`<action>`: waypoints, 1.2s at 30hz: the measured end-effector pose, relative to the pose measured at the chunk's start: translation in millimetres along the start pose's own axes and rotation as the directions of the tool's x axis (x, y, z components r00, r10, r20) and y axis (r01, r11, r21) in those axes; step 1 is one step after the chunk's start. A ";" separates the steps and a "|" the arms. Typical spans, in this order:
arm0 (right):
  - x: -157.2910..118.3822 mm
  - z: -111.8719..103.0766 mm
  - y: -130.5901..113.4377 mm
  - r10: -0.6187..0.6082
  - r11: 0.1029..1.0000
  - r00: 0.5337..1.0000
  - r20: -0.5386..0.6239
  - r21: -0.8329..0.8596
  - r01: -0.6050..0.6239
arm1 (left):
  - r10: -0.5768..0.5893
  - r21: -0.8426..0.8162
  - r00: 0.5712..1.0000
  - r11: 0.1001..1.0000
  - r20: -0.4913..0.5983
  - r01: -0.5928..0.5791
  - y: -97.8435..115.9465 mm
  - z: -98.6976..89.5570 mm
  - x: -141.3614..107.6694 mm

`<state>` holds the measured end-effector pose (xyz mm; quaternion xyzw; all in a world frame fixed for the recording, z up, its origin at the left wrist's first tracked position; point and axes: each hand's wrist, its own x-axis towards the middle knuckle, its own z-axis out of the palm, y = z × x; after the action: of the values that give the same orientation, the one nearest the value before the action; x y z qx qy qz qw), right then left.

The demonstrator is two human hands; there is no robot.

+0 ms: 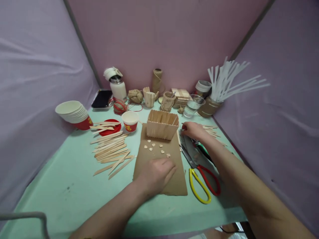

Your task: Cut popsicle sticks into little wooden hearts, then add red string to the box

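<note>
My left hand [158,174] rests on the lower part of a brown cardboard sheet [149,167], its fingers curled closed; whatever they hold is hidden. Just above it on the sheet lie several small heart-shaped wooden pieces [160,146]. At the sheet's far end stands a box made of wooden sticks [162,130] with scalloped edges. My right hand [192,130] is closed just right of that box, its fingertips drawn together low over the table; I cannot make out what is between them. Below it are large scissors [199,181] with one yellow and one red handle.
Wooden sticks [112,149] lie spread at left, near a red lid [112,127], a paper cup [130,121] and stacked cups [74,114]. Behind stand twine [157,81], a cup of water [193,108] and a jar of white strips [211,107]. A green-handled tool [204,151] lies under my right forearm.
</note>
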<state>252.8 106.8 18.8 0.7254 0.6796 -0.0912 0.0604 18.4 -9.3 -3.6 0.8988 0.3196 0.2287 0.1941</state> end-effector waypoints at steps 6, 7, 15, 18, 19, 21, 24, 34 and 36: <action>5.4 10.6 -3.5 -0.039 0.998 0.999 0.019 0.052 0.038 | -0.023 0.004 0.999 1.000 0.027 0.023 -0.1 1.5 1.1; 6.5 11.3 -3.0 -0.034 0.998 0.999 0.024 0.055 0.033 | -0.025 0.007 0.999 1.000 0.030 0.025 -0.2 1.4 1.3; 3.6 9.7 1.9 0.013 0.998 1.000 0.014 0.053 -0.013 | -0.032 0.001 0.998 0.999 0.057 0.032 -0.3 1.1 1.0; 6.9 12.3 2.0 -0.083 0.992 0.995 0.053 0.101 0.077 | -0.029 0.002 0.997 1.000 0.068 0.029 -0.4 1.5 0.5; 9.0 13.2 2.2 -0.111 0.988 0.992 0.063 0.110 0.103 | -0.026 0.004 0.997 1.000 0.072 0.026 -0.6 1.8 0.5; 13.2 14.4 3.1 -0.149 0.983 0.986 0.079 0.115 0.140 | -0.023 0.008 0.997 1.000 0.074 0.023 -1.0 2.4 0.8; 16.5 14.0 4.1 -0.168 0.982 0.981 0.094 0.098 0.158 | -0.020 0.005 0.997 1.000 0.072 0.020 -1.6 3.1 1.3; -5.3 3.1 0.8 0.025 1.000 0.999 -0.027 0.013 -0.024 | -0.042 0.016 0.991 0.999 0.131 0.040 1.2 0.7 1.7; -8.6 3.0 -2.6 0.020 1.000 1.000 0.000 0.006 -0.020 | -0.047 0.021 0.989 0.999 0.144 0.044 2.1 1.1 2.1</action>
<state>249.5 97.9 17.8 0.7324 0.6720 -0.0927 0.0589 21.5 -9.6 -2.8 0.9071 0.3271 0.1559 0.2140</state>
